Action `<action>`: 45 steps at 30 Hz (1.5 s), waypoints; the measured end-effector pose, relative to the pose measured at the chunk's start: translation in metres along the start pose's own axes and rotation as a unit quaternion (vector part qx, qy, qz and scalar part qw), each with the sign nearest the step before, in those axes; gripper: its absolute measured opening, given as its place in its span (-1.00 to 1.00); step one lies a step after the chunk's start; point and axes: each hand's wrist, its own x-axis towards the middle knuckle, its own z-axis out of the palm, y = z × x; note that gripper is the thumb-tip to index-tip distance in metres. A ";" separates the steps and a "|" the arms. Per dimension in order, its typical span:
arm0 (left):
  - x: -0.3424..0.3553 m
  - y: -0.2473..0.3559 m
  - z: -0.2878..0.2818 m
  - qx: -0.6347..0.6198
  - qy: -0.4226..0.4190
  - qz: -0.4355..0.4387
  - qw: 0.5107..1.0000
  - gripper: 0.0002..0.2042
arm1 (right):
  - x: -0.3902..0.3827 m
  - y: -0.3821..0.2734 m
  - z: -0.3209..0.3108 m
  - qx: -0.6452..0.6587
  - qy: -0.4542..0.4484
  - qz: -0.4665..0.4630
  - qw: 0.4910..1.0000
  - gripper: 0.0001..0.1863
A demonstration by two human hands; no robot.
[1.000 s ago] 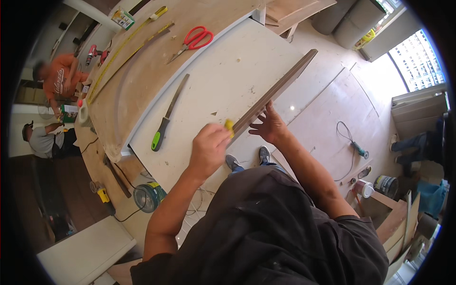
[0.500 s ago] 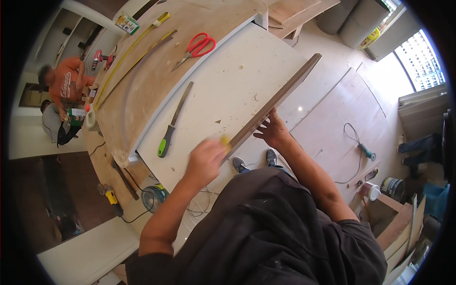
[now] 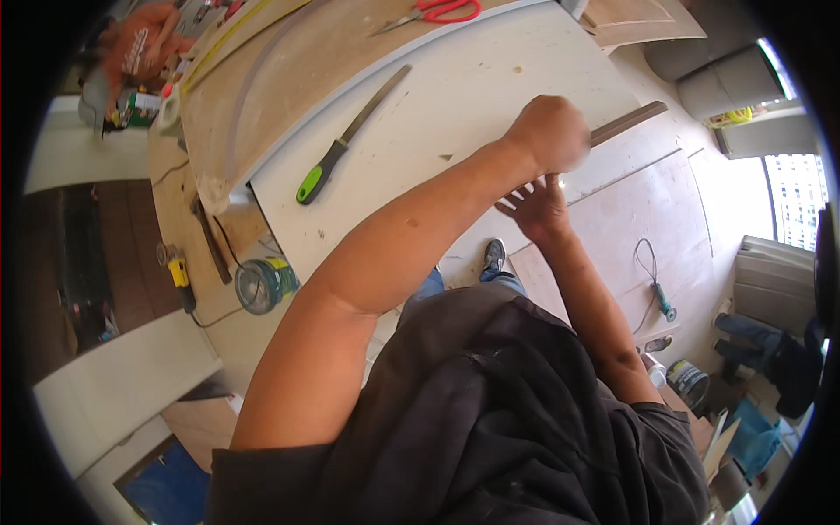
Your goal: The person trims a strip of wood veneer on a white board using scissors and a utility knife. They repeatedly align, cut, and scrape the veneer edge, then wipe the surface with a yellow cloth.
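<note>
A dark brown wooden strip (image 3: 628, 124) slants across the right edge of the pale board (image 3: 472, 96), and my arm hides most of its length. My left hand (image 3: 549, 133) is closed over the strip near its far end, blurred by motion. The small yellow piece seen in it earlier is hidden now. Just below, my right hand (image 3: 544, 210) has its fingers spread, their tips close beneath the strip; whether they touch it is partly hidden by my left forearm. A file with a green and black handle (image 3: 322, 171) lies on the board to the left.
Red-handled scissors (image 3: 448, 9) lie on the curved wooden panel (image 3: 306, 87) at the back. A yellow power tool (image 3: 178, 271) sits at left, a corded grinder (image 3: 663, 302) on the sheet at right. A co-worker in orange (image 3: 144, 44) is far left; another person's legs (image 3: 752, 337) show at right.
My left hand has swept along the strip from its near end toward its far end. The right hand stays underneath with fingers spread. The whole view has shifted.
</note>
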 end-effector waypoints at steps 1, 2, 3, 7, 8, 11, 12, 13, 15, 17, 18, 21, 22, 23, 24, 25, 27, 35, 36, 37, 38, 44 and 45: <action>-0.013 -0.007 0.001 0.037 0.012 0.026 0.999 -0.86 | -0.001 -0.002 0.003 -0.003 0.009 -0.003 1.000 0.31; -0.030 -0.013 0.003 0.075 0.019 0.055 0.996 -0.87 | 0.001 0.000 0.003 -0.002 -0.002 -0.014 1.000 0.34; -0.052 -0.020 0.004 0.112 0.026 0.085 0.990 -0.88 | 0.004 0.002 0.005 -0.001 -0.014 -0.025 1.000 0.38; -0.237 -0.030 -0.083 0.036 0.091 0.064 0.993 -0.89 | 0.005 0.003 0.012 0.019 0.030 -0.008 0.999 0.59; -0.283 -0.031 -0.104 0.070 0.079 0.041 0.994 -0.87 | 0.005 0.002 0.010 0.004 0.004 -0.007 1.000 0.61; -0.373 -0.037 -0.162 0.095 -0.004 -0.009 0.995 -0.89 | -0.001 -0.001 0.004 -0.024 0.018 -0.033 0.999 0.58; -0.394 -0.044 -0.175 0.103 0.026 -0.023 0.994 -0.88 | -0.006 0.000 0.010 -0.083 0.102 -0.073 0.989 0.56; -0.410 -0.047 -0.184 0.110 0.058 -0.037 0.992 -0.87 | -0.013 -0.001 0.019 -0.142 0.182 -0.116 0.966 0.54; -0.416 -0.053 -0.200 0.125 0.162 -0.077 0.976 -0.86 | -0.034 -0.008 0.034 -0.282 0.320 -0.208 0.880 0.32; -0.418 -0.065 -0.211 0.106 0.237 -0.108 0.960 -0.85 | -0.048 -0.013 0.038 -0.524 0.395 -0.387 0.648 0.05; -0.421 -0.072 -0.214 0.082 0.264 -0.123 0.953 -0.85 | -0.061 -0.011 0.049 -0.602 0.346 -0.442 0.567 -0.07; -0.424 -0.088 -0.211 0.037 0.304 -0.115 0.945 -0.83 | -0.108 -0.008 0.109 -0.798 0.193 -0.445 0.359 -0.20; -0.425 -0.089 -0.208 0.014 0.302 -0.114 0.946 -0.81 | -0.113 0.001 0.119 -0.827 0.133 -0.422 0.347 -0.17; -0.423 -0.090 -0.206 -0.010 0.299 -0.111 0.948 -0.79 | -0.117 0.012 0.130 -0.852 0.074 -0.397 0.334 -0.14; -0.416 -0.087 -0.199 -0.021 0.288 -0.080 0.954 -0.76 | -0.123 0.026 0.140 -0.849 0.056 -0.404 0.337 -0.12; -0.405 -0.080 -0.192 -0.030 0.277 -0.047 0.959 -0.74 | -0.129 0.038 0.150 -0.844 0.040 -0.413 0.339 -0.09; -0.383 -0.067 -0.178 -0.056 0.229 0.024 0.971 -0.68 | -0.133 0.041 0.155 -0.808 0.054 -0.430 0.398 -0.12; -0.300 -0.048 -0.119 -0.017 0.052 0.183 0.981 -0.76 | -0.040 -0.014 0.129 -0.405 0.407 -0.347 0.742 0.20; -0.295 -0.049 -0.118 -0.013 0.047 0.182 0.982 -0.77 | -0.029 -0.010 0.131 -0.330 0.350 -0.391 0.785 0.03; -0.290 -0.049 -0.117 -0.009 0.043 0.180 0.983 -0.78 | -0.017 -0.006 0.132 -0.251 0.289 -0.427 0.819 -0.12; -0.282 -0.048 -0.113 0.005 0.046 0.189 0.981 -0.78 | -0.008 -0.002 0.128 -0.183 0.281 -0.415 0.846 -0.20; -0.203 -0.029 -0.087 0.032 0.024 0.205 0.978 -0.83 | -0.018 -0.004 0.142 -0.101 0.233 -0.357 0.899 0.14; -0.207 -0.029 -0.089 0.045 0.035 0.210 0.976 -0.84 | -0.019 -0.005 0.145 -0.099 0.229 -0.351 0.903 0.14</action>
